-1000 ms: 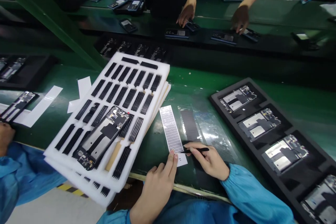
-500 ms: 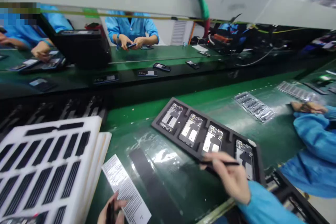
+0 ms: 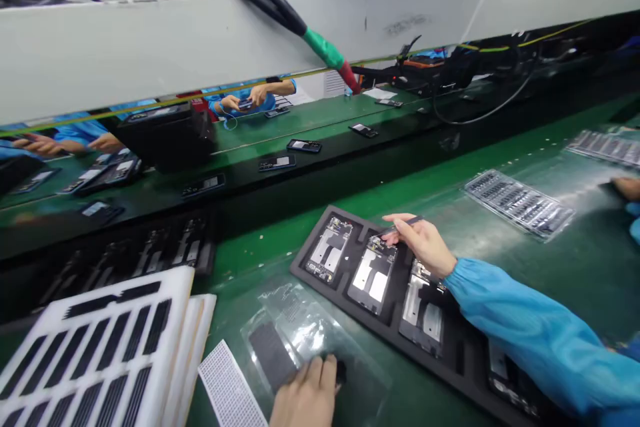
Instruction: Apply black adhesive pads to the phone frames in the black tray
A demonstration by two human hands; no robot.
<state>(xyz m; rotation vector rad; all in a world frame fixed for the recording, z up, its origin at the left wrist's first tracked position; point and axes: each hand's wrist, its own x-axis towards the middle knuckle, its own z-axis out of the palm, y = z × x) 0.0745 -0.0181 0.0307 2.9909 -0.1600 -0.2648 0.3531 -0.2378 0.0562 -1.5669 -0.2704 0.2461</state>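
Note:
A black foam tray lies on the green bench with several phone frames in its slots. My right hand is closed around dark tweezers, their tip at the top of the second phone frame. My left hand rests at the bottom centre on clear film, its fingers together near a small black object; what it grips is hidden. Beside it on the left lie a dark grey strip and a white sheet of small labels.
White foam trays holding black strips are stacked at the left. Clear trays of parts lie on the right. Phones sit on the dark ledge behind. Other people's hands show at the far bench and right edge.
My right hand has moved up and left to the second phone frame. My left hand has shifted right from the label sheet onto the film. The camera view has also shifted.

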